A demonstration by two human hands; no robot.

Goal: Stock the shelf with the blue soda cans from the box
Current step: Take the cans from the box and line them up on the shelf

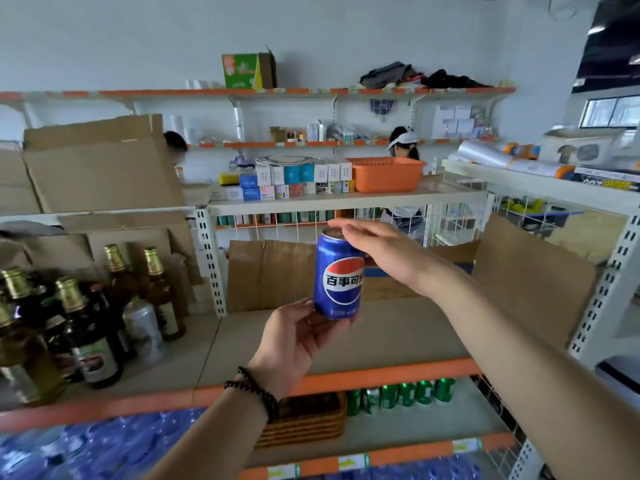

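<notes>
We hold a blue soda can (pixel 338 276) upright in front of the shelf (pixel 363 337). Our left hand (pixel 297 336) grips it from below, fingers curled round its base, a dark bead bracelet (pixel 254 388) on that wrist. Our right hand (pixel 382 251) lies over the can's top with fingers straight, touching the rim. Behind the can stand flattened cardboard sheets (pixel 266 273) against the shelf back. To the left, brown bottles (pixel 74 323) with gold caps crowd the same shelf. On the shelf below sit green cans (pixel 401 394) beside a woven basket (pixel 308 419).

Glass bottles (pixel 69 323) at left, orange basket (pixel 388 174) up top.
</notes>
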